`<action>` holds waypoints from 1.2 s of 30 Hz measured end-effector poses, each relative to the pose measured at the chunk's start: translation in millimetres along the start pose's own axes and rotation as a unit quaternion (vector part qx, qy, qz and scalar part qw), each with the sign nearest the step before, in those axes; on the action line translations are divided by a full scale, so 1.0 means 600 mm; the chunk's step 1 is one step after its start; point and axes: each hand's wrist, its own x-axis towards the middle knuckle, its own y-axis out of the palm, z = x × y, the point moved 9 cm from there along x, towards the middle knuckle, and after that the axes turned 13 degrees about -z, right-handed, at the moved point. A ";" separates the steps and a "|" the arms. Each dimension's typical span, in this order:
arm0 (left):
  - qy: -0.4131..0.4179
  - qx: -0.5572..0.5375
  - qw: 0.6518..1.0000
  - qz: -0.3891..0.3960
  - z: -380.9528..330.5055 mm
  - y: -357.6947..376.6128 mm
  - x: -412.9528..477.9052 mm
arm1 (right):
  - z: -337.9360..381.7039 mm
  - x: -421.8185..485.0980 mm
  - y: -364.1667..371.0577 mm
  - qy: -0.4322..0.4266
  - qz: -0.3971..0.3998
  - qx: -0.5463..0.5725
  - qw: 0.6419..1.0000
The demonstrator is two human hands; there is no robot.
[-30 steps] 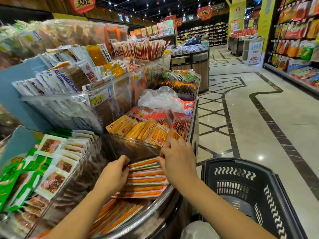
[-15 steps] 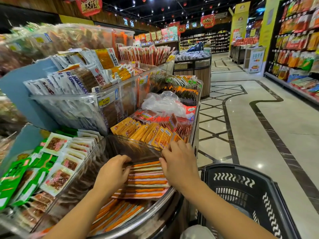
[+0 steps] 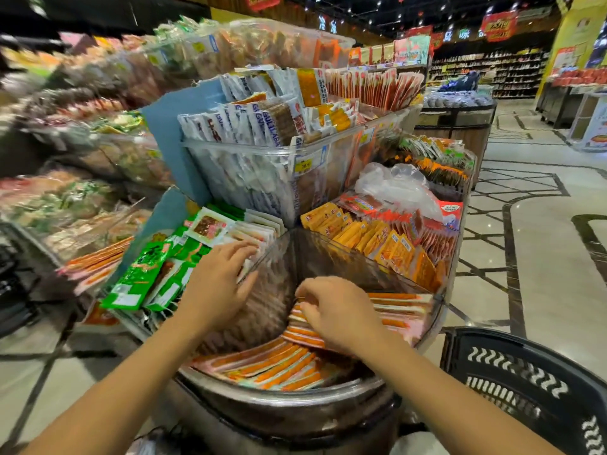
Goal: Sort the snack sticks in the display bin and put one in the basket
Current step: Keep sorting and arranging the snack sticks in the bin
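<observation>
Orange-and-white snack sticks point(image 3: 272, 369) lie stacked in the clear, curved display bin point(image 3: 282, 402) right in front of me. My right hand point(image 3: 338, 310) is inside the bin, fingers curled round the left ends of a bundle of snack sticks point(image 3: 399, 307). My left hand point(image 3: 218, 280) reaches over the bin's clear left wall, its straight fingers touching the white packets point(image 3: 259, 224) in the neighbouring compartment. The black plastic basket point(image 3: 525, 389) stands at the lower right, beside the display.
Green packets point(image 3: 147, 270) fill the left compartment. Yellow and red packets point(image 3: 377, 238) sit behind the bin, with a crumpled plastic bag point(image 3: 394, 188) above them. An upper clear bin point(image 3: 262, 172) holds white packets. Tiled aisle floor point(image 3: 542, 241) opens to the right.
The view swung left. My left hand left the sticks and moved up-left over the divider to the white packets. My right hand moved left and now grips the sticks' left ends.
</observation>
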 end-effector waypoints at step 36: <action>-0.078 -0.042 0.996 -0.011 0.020 0.007 -0.008 | 0.033 0.016 0.002 0.074 -0.073 0.364 0.925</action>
